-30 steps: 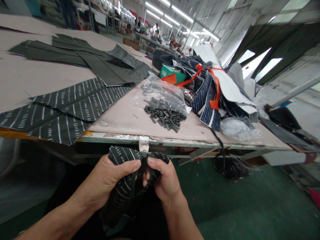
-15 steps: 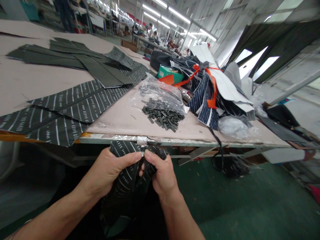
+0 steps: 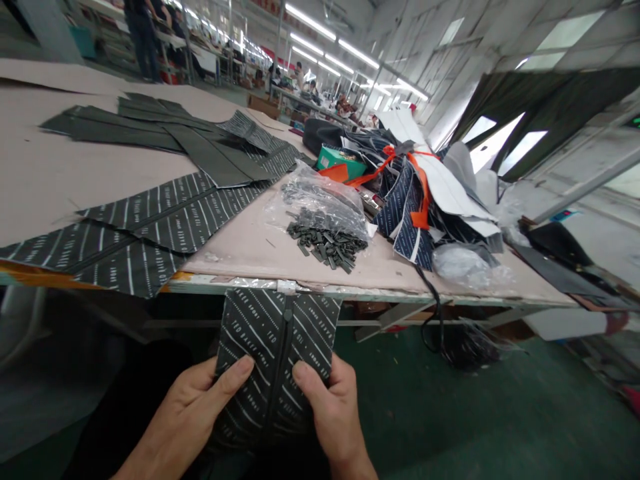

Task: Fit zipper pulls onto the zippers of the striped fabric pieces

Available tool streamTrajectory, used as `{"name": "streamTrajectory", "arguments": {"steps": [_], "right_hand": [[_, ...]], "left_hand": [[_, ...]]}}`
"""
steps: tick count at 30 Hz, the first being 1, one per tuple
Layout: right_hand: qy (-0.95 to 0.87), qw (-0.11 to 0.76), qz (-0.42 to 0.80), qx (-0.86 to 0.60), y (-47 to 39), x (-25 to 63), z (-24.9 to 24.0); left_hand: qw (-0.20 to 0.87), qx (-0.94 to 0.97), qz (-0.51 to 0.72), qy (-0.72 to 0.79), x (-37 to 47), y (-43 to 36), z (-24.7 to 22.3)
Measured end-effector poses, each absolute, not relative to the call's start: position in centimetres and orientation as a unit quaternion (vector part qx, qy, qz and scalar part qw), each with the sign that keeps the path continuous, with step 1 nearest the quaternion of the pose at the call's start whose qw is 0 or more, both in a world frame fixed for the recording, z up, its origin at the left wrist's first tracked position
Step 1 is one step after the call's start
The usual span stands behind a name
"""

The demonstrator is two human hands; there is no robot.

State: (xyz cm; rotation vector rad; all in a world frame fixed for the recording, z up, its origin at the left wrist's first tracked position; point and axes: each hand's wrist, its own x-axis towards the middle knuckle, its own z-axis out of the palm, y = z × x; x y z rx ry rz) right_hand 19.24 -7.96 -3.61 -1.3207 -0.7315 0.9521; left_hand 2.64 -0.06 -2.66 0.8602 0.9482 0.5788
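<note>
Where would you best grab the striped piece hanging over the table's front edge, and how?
Probably by the overhanging corner of the striped piece, coming from the front. It juts past the table edge, so a thumb could go on top and fingers underneath; the rest lies flat.

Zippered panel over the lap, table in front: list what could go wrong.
The zipper pull sits near the top of the zippered panel and might slip off. The pile of small dark pieces, by the front edge of the table, could get knocked down. Striped panels overhanging that edge at left could slide off if brushed.
</note>
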Motion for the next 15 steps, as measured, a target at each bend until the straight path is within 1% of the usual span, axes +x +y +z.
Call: {"name": "streamTrajectory", "arguments": {"steps": [4,8,11,13,15], "right_hand": [[-0.296,0.637,0.395,-0.591,-5.1,19.9,-1.8],[-0.335,0.634,0.346,-0.605,-1.4,21.9,-0.1],[-0.372,0.625,0.314,-0.61,-0.8,22.4,0.6],[-0.38,0.624,0.336,-0.595,-2.0,22.0,0.4],[-0.38,0.606,0.415,-0.562,-3.9,21.2,-0.7]], "left_hand": [[0.77,0.358,0.292,0.441,4.3,2.5,-1.3],[0.736,0.4,0.33,0.434,6.1,5.9,0.2],[0.728,0.426,0.342,0.414,6.3,6.1,0.5],[0.738,0.431,0.333,0.398,5.3,4.8,0.1],[0.745,0.428,0.323,0.398,3.5,3.3,-0.8]]}}
